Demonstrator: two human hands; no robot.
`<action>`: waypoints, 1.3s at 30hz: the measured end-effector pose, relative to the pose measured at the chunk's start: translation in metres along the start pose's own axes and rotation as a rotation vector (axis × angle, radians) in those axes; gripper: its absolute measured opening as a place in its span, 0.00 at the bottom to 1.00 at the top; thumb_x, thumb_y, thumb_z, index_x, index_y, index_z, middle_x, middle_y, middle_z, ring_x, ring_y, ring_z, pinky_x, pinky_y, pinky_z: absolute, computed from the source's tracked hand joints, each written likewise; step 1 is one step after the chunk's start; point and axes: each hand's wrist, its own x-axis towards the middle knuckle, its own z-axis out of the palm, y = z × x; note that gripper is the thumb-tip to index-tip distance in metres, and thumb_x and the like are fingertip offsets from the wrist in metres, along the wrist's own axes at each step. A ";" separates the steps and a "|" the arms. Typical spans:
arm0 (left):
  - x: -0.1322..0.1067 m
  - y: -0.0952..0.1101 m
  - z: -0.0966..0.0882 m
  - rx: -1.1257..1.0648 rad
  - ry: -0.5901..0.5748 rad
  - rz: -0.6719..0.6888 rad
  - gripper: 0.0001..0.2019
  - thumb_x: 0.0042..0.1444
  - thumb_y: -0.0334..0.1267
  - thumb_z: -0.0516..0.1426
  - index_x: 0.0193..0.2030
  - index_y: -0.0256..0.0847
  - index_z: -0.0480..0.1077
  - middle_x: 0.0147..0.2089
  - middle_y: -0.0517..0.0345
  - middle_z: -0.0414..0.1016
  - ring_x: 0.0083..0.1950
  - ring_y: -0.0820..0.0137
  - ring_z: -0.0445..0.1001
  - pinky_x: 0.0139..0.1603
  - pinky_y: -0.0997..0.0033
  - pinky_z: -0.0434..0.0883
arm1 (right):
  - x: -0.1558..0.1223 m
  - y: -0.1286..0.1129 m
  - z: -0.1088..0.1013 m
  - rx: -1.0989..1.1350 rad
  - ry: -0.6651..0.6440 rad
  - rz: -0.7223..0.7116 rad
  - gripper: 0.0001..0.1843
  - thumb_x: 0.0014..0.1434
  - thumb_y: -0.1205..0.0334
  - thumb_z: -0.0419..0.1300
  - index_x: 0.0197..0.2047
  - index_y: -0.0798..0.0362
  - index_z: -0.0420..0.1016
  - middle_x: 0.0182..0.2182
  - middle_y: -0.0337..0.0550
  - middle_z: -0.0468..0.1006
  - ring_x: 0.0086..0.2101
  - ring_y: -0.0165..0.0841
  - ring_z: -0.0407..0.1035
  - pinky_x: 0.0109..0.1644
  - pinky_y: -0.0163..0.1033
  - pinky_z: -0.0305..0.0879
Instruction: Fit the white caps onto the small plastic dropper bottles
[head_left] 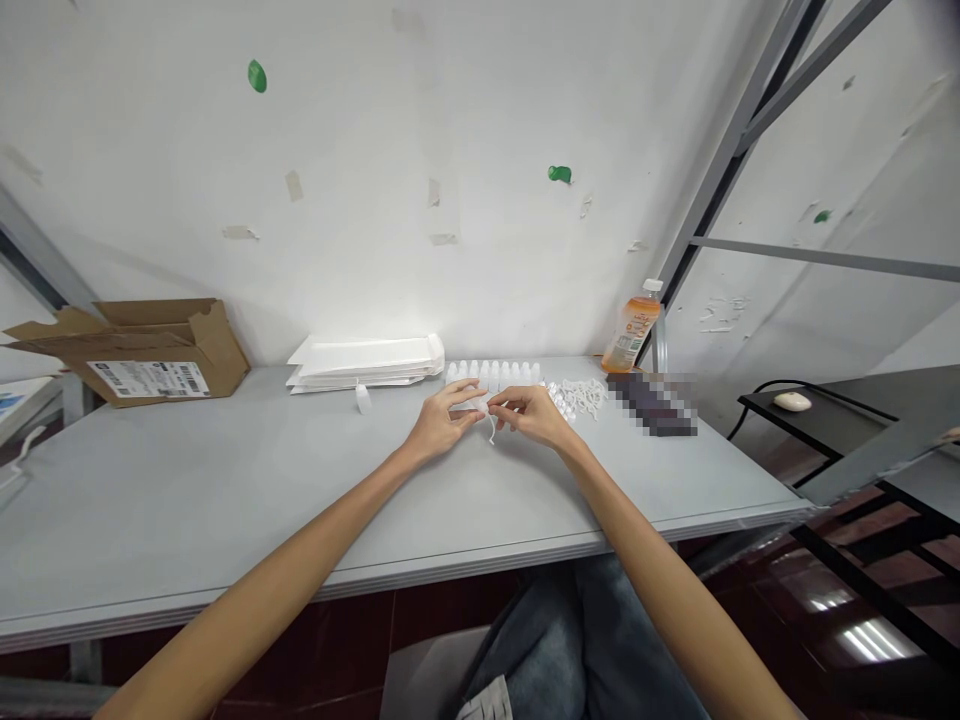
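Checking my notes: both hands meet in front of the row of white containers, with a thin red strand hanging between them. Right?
Wrong colour: in the head view, the thin strand between the left hand and the right hand is white, not red.

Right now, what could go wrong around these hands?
The thin white cord dangling at the right hand might slip from its fingertips. The left hand could topple the small bottles lined up close behind. The right wrist might scatter the loose white pieces beside it.
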 end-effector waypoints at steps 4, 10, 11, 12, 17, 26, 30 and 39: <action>0.000 0.001 -0.001 0.000 -0.005 -0.004 0.18 0.52 0.44 0.62 0.49 0.40 0.76 0.61 0.48 0.67 0.57 0.59 0.70 0.54 0.56 0.75 | 0.001 0.003 0.001 -0.023 -0.022 -0.012 0.09 0.55 0.60 0.60 0.31 0.54 0.80 0.31 0.44 0.80 0.23 0.30 0.73 0.26 0.33 0.65; 0.001 -0.004 -0.004 0.135 -0.026 0.022 0.15 0.52 0.44 0.62 0.46 0.43 0.78 0.53 0.50 0.71 0.48 0.62 0.74 0.43 0.63 0.77 | 0.002 0.007 0.002 -0.139 -0.015 -0.052 0.08 0.55 0.65 0.58 0.30 0.54 0.79 0.28 0.42 0.80 0.23 0.30 0.74 0.27 0.33 0.64; 0.002 -0.005 -0.005 0.165 -0.035 0.030 0.15 0.52 0.44 0.61 0.46 0.44 0.78 0.53 0.50 0.72 0.48 0.62 0.74 0.40 0.65 0.77 | 0.002 0.007 0.002 -0.138 -0.003 -0.053 0.08 0.55 0.65 0.58 0.31 0.54 0.80 0.29 0.42 0.80 0.23 0.30 0.74 0.28 0.33 0.64; 0.002 -0.005 -0.005 0.194 -0.049 0.038 0.15 0.53 0.44 0.61 0.46 0.45 0.78 0.53 0.50 0.72 0.47 0.62 0.74 0.38 0.66 0.76 | 0.002 0.006 0.002 -0.129 0.005 -0.051 0.08 0.55 0.65 0.58 0.31 0.54 0.80 0.30 0.42 0.81 0.23 0.30 0.74 0.28 0.33 0.65; 0.003 -0.007 -0.007 0.256 -0.112 0.033 0.14 0.55 0.44 0.59 0.46 0.45 0.78 0.54 0.51 0.74 0.42 0.64 0.75 0.33 0.70 0.70 | 0.000 0.002 0.003 -0.049 -0.039 0.001 0.09 0.55 0.63 0.59 0.33 0.55 0.81 0.26 0.43 0.80 0.23 0.31 0.74 0.26 0.34 0.67; 0.001 -0.003 -0.008 0.221 -0.197 0.023 0.15 0.60 0.46 0.53 0.48 0.44 0.76 0.54 0.52 0.75 0.49 0.62 0.73 0.39 0.70 0.69 | 0.000 0.003 0.004 0.116 -0.095 0.064 0.13 0.54 0.55 0.61 0.34 0.57 0.81 0.23 0.43 0.78 0.25 0.33 0.74 0.29 0.37 0.73; 0.000 0.004 -0.009 0.224 -0.220 -0.022 0.16 0.62 0.45 0.51 0.49 0.43 0.74 0.53 0.52 0.75 0.52 0.60 0.71 0.48 0.66 0.68 | 0.000 0.003 0.004 0.161 -0.108 0.091 0.14 0.54 0.54 0.62 0.34 0.57 0.80 0.24 0.43 0.78 0.27 0.33 0.75 0.33 0.38 0.74; -0.002 0.014 -0.008 0.314 -0.262 -0.085 0.19 0.63 0.44 0.45 0.46 0.37 0.73 0.51 0.49 0.75 0.52 0.60 0.70 0.55 0.62 0.64 | -0.002 0.003 0.007 0.128 -0.148 0.098 0.11 0.53 0.57 0.61 0.30 0.57 0.78 0.24 0.43 0.79 0.27 0.35 0.76 0.33 0.37 0.72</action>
